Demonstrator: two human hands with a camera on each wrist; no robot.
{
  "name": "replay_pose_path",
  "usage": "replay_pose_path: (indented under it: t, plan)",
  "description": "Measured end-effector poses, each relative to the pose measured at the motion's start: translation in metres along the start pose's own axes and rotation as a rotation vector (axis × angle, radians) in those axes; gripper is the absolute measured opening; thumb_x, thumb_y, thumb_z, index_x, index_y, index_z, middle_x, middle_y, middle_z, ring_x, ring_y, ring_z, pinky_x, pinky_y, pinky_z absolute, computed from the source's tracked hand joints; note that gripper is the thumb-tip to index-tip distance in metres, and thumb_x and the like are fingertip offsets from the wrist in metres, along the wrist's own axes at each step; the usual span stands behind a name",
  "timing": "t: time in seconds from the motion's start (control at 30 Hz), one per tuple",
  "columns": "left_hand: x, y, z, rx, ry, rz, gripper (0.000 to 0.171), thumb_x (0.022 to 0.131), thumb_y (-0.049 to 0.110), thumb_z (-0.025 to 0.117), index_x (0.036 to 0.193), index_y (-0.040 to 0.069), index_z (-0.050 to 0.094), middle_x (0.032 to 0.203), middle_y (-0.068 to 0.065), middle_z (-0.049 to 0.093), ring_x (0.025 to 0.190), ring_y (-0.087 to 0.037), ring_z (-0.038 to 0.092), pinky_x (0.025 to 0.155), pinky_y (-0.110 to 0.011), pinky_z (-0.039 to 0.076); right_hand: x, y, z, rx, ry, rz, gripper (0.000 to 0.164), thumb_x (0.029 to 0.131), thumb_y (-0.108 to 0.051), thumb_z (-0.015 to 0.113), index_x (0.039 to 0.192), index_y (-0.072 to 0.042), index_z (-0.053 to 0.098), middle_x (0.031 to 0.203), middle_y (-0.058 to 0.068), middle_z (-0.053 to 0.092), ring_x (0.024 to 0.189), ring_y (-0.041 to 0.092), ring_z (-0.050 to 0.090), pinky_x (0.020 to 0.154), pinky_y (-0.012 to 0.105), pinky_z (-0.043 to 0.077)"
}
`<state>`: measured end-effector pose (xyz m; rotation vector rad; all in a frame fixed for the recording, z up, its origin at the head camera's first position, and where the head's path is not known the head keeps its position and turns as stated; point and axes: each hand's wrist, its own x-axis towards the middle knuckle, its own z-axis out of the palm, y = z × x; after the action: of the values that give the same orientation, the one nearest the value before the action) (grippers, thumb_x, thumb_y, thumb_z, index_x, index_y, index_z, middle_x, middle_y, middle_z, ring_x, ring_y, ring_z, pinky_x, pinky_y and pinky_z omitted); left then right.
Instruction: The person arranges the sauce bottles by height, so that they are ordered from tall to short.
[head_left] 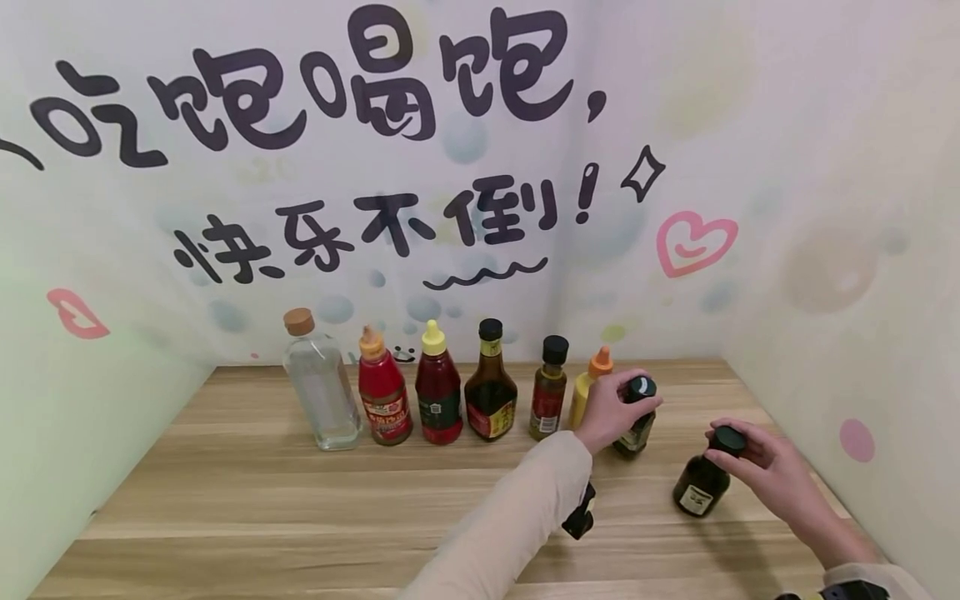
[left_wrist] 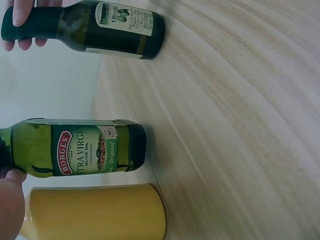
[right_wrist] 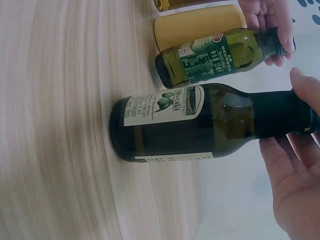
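At the right of the head view, my left hand point(head_left: 606, 414) pinches the dark cap of a green Borges olive oil bottle point(head_left: 636, 438). Its label faces the camera in the left wrist view. Closer to the front right, my right hand point(head_left: 776, 473) grips the black-capped neck of a dark Olivoilà olive oil bottle point(head_left: 699, 490). Both bottles are near upright, bases at or just above the table; contact is hard to tell. A yellow bottle with an orange tip point(head_left: 582, 395) stands beside the Borges bottle, partly hidden by my left hand.
Along the back of the wooden table point(head_left: 300, 508) runs a row: a clear bottle point(head_left: 324, 392), a red squeeze bottle point(head_left: 385, 398), a yellow-tipped dark red bottle point(head_left: 438, 392), a brown sauce bottle point(head_left: 491, 392) and a small black-capped bottle point(head_left: 549, 396). Printed cloth walls point(head_left: 840, 292) enclose it.
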<state>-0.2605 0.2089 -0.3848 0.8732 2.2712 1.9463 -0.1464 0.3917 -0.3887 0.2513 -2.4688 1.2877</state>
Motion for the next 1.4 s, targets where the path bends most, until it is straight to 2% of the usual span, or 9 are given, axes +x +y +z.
replay_pose_path:
  t: [0.33, 0.77, 1.0, 1.4]
  plan:
    - [0.0011, -0.0022, 0.0057, 0.027, 0.004, -0.034, 0.025, 0.076, 0.017, 0.070, 0.100, 0.015, 0.064, 0.094, 0.007, 0.060, 0.078, 0.001, 0.054, 0.066, -0.014, 0.045, 0.0001, 0.0002, -0.0010, 0.003, 0.000, 0.001, 0.033, 0.082, -0.002, 0.061, 0.114, 0.001, 0.051, 0.098, -0.020, 0.058, 0.086, -0.005, 0.057, 0.066, 0.014, 0.048]
    - [0.0037, -0.0017, 0.0078, 0.071, -0.029, -0.075, 0.033, 0.075, 0.013, 0.071, 0.107, 0.014, 0.061, 0.102, 0.004, 0.059, 0.086, -0.003, 0.054, 0.072, -0.017, 0.045, -0.0022, 0.0012, -0.0005, 0.016, 0.003, 0.011, 0.033, 0.081, -0.001, 0.061, 0.113, -0.001, 0.052, 0.098, -0.021, 0.058, 0.085, -0.005, 0.057, 0.065, 0.014, 0.048]
    - [0.0038, -0.0035, 0.0065, 0.141, -0.013, -0.051, 0.038, 0.074, 0.009, 0.071, 0.111, 0.015, 0.060, 0.108, 0.001, 0.060, 0.092, -0.007, 0.055, 0.077, -0.019, 0.044, -0.0031, 0.0016, 0.0010, 0.014, 0.007, 0.020, 0.033, 0.081, -0.002, 0.062, 0.113, 0.001, 0.052, 0.098, -0.021, 0.058, 0.085, -0.005, 0.057, 0.065, 0.015, 0.048]
    - [0.0053, -0.0070, 0.0050, 0.172, -0.027, -0.025, 0.039, 0.076, 0.009, 0.069, 0.113, 0.014, 0.058, 0.110, 0.000, 0.058, 0.096, -0.007, 0.053, 0.081, -0.021, 0.043, -0.0017, 0.0007, 0.0009, 0.006, 0.021, -0.013, 0.033, 0.080, 0.001, 0.062, 0.112, -0.001, 0.053, 0.098, -0.019, 0.059, 0.085, -0.004, 0.057, 0.066, 0.013, 0.047]
